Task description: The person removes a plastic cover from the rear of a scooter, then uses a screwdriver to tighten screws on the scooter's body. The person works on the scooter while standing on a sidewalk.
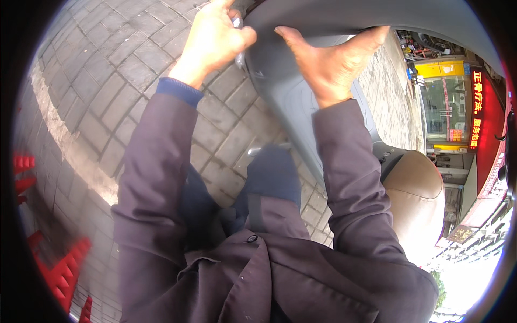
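A grey scooter with smooth body panels stands in front of me, its curved front panel (334, 13) crossing the top of the view. My left hand (218, 37) is beside that panel's left edge, fingers curled around a small shiny, clear or silvery piece (237, 24) whose kind I cannot make out. Against the panel's lower edge, my right hand (336, 59) is spread, thumb stretched left and fingers reaching right; the panel partly hides the fingers. Below it runs the scooter's grey footboard (291, 91).
The scooter's brown seat (414, 175) is by my right elbow. Grey paving bricks (107, 102) surround my legs, with a pale strip (64, 129) at left. Red spiked objects (64, 269) stand at lower left. A shopfront with a red lit sign (476, 110) is at far right.
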